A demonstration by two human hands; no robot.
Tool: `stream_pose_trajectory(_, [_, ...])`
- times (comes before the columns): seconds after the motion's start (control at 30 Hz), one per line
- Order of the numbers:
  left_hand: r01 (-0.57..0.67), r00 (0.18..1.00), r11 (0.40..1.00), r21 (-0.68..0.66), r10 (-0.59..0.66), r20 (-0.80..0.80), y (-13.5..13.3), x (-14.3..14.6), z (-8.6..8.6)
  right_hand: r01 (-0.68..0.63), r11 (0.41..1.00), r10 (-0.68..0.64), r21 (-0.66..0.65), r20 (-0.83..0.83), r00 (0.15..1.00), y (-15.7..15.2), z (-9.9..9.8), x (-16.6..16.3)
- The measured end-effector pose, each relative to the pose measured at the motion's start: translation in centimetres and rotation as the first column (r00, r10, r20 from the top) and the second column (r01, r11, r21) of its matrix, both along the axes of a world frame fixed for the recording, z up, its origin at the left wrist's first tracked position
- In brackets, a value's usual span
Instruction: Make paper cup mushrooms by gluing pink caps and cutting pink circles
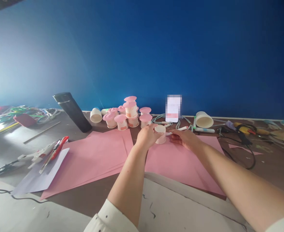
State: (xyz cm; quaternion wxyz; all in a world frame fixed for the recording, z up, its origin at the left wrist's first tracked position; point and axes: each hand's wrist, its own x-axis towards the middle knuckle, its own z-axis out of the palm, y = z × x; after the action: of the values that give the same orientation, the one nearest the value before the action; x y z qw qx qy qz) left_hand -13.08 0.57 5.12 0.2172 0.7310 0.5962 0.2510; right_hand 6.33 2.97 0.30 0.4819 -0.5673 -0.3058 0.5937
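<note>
The left hand [147, 137] pinches a small white paper cup [161, 140] between thumb and fingers, over the far left corner of a flat pink paper sheet [180, 164]. The right hand [183, 138], fingers curled, lies just right of the cup; whether it grips anything is hard to tell at this size. Pink-topped white paper cups [131, 111] stand near the brown tabletop's [80, 200] far edge, left of centre.

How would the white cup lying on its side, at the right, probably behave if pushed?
This cup would probably roll, as it is round and lies on its side. It looks light, being hollow with thin walls. The marker before its mouth might stop it sliding nearer.
</note>
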Motion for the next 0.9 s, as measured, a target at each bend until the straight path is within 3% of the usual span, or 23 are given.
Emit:
stream_pose_trajectory(0.4, [0.01, 1.0, 0.999, 0.045, -0.009, -0.009, 0.6, -0.1, -0.7, 0.009, 0.999, -0.009, 0.037, 0.004, 1.0, 0.5, 0.6, -1.2])
stream_pose_trajectory(0.9, [0.017, 1.0, 0.999, 0.049, -0.016, -0.022, 0.5, 0.0, -0.4, -0.075, 0.994, 0.073, 0.08, 0.025, 0.997, 2.1, 0.8, -2.5])
